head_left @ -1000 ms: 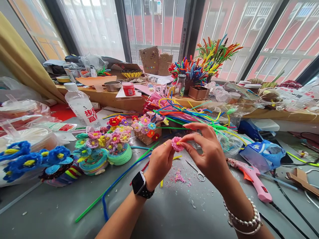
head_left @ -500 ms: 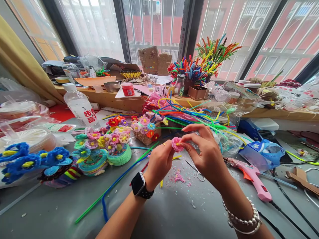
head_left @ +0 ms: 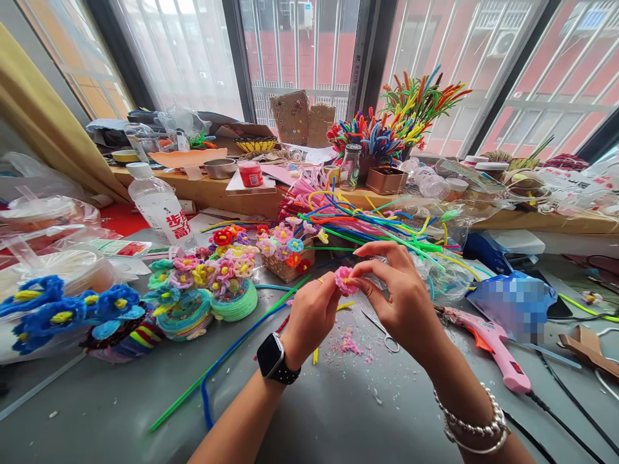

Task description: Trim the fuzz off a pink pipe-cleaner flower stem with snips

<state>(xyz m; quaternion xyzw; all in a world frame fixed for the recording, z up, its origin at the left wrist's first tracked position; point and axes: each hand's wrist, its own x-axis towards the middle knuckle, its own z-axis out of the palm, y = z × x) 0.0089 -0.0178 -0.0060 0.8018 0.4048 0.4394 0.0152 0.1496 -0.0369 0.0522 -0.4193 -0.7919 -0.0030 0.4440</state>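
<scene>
A small pink pipe-cleaner flower (head_left: 342, 281) with a yellow centre is held up above the grey table. My left hand (head_left: 309, 312) is closed round its underside, fingers wrapped; what lies inside that grip is hidden. From the other side my right hand (head_left: 401, 303) pinches the flower between thumb and forefinger near its centre, the other fingers raised and bent. Below lie pink fluff trimmings (head_left: 351, 343) and a pair of scissors (head_left: 387, 336), partly behind my right hand. Green and blue pipe cleaners (head_left: 227, 361) stretch across the table beside my left forearm.
A pink glue gun (head_left: 493, 345) with its cord lies at the right near a blue packet (head_left: 512, 299). Finished flower pots (head_left: 235, 299) and blue flowers (head_left: 62, 316) stand left, with a water bottle (head_left: 159, 206) behind. A pipe-cleaner heap (head_left: 358, 212) fills the back.
The whole view has shifted slightly, so everything sits a little further right. Both hands keep nearly the same hold on the pink flower.
</scene>
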